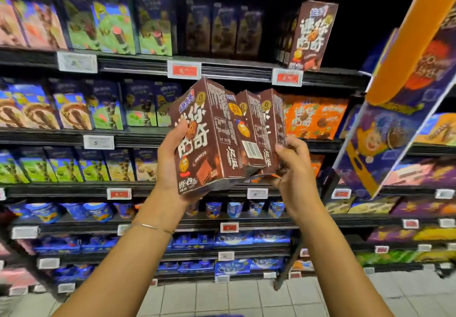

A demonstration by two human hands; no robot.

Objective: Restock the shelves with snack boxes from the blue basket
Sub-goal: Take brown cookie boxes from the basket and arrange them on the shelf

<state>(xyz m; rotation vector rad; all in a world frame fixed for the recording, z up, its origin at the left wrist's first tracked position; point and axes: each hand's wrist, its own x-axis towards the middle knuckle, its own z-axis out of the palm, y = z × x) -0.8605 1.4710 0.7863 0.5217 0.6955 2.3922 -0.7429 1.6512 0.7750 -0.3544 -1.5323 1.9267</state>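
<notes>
1. The person stands facing the shelves and holds up a row of three brown snack boxes (229, 136) at about the height of the second shelf, in the air and well clear of it.
2. The left hand (172, 161) cups the near box, thumb across its printed front and palm under its bottom corner; the right hand (293, 166) presses in on the far box, fingers curled on its side. So the row is squeezed between the two hands.
3. The boxes look like thin cardboard: probably light, stiff along the edges, soft on the broad faces, with a somewhat slick printed surface.
4. The middle box hangs only by pressure from its neighbours, and the three already sit fanned and uneven, so I judge it could slip out downward.
5. Support under the bottoms seems the safer hold.
6. One matching box (312, 36) stands alone on the top shelf (234, 71), with dark space beside it.
</notes>
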